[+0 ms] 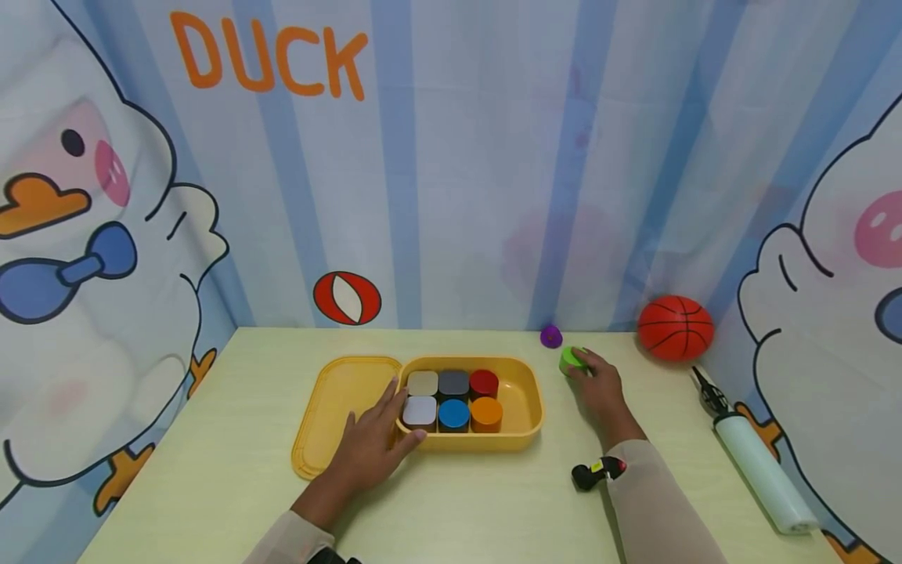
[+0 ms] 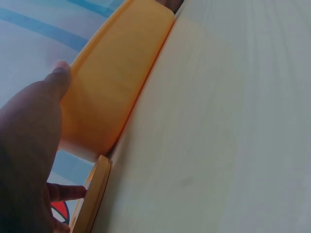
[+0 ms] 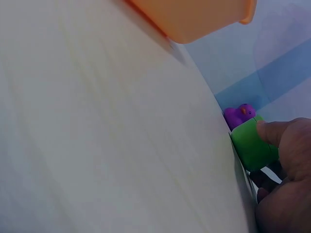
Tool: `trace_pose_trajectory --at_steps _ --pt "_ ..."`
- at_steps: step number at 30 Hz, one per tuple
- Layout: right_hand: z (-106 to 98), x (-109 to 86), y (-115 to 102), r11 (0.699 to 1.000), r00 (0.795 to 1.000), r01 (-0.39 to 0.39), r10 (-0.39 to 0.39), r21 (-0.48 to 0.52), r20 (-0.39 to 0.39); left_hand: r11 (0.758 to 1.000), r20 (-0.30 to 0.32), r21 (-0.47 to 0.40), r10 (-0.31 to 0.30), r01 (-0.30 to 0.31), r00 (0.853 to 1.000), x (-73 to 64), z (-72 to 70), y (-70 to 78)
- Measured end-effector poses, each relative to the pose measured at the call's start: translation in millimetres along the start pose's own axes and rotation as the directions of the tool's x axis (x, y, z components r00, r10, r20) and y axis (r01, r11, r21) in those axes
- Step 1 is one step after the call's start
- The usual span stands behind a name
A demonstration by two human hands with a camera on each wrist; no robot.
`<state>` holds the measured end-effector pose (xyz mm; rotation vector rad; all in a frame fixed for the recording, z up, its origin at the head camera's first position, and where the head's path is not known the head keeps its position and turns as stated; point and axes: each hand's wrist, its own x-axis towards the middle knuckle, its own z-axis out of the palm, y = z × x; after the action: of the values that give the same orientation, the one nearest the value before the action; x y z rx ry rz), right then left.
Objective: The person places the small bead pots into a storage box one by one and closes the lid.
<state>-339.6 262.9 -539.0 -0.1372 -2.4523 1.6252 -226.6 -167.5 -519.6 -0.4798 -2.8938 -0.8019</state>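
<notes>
My left hand [image 1: 371, 439] lies with fingers spread along the left end of a yellow plastic box [image 1: 465, 442]. In the left wrist view its thumb touches the box's rim and lower fingers reach the yellow lid [image 2: 99, 189]. Inside the box stand several blocks in two rows: beige, dark grey, and a red block [image 1: 484, 384] behind, white, blue, and an orange block [image 1: 486, 413] in front. Right of the box, my right hand [image 1: 600, 389] pinches a green block [image 3: 252, 145] between thumb and fingers, low at the tabletop. The box's right end holds no block.
A small purple rubber duck [image 3: 239, 115] sits behind the green block. At the back right is an orange basketball [image 1: 676, 329], with a pale green hand pump [image 1: 764, 474] with a black nozzle along the right edge. A striped curtain [image 1: 465, 196] backs the table.
</notes>
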Motion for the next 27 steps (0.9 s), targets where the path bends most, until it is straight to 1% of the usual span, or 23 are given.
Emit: trace_pose_trajectory --at_steps 7,12,15,18,22,27 --pt "-2.2 1.0 -0.3 0.998 1.0 0.027 -0.028 -0.056 -0.007 1.0 -0.008 0.0 0.001 -0.001 1.0 -0.6 1.0 -0.6" --pt "-4.9 -0.4 -1.1 0.998 1.0 0.005 -0.005 -0.069 -0.01 1.0 -0.006 -0.003 0.001 -0.001 1.0 -0.6 1.2 -0.2" --pt "-6.0 -2.8 -1.7 0.999 1.0 -0.009 0.008 -0.043 -0.015 1.0 -0.004 -0.001 -0.001 0.001 1.0 -0.7 1.2 -0.3" --pt "-7.2 -6.2 -1.6 1.0 1.0 0.003 -0.003 0.0 -0.031 1.0 -0.001 -0.003 0.0 0.0 1.0 -0.3 1.1 -0.4" --pt "-8.0 -10.8 1.4 0.998 0.998 0.041 -0.038 0.054 -0.057 1.0 -0.002 -0.005 0.003 -0.003 1.0 -0.1 1.7 -1.0" --pt "-5.5 -17.2 0.8 0.994 0.995 0.073 -0.068 0.077 -0.071 1.0 -0.012 -0.003 0.006 -0.006 1.0 -0.7 3.3 -3.1"
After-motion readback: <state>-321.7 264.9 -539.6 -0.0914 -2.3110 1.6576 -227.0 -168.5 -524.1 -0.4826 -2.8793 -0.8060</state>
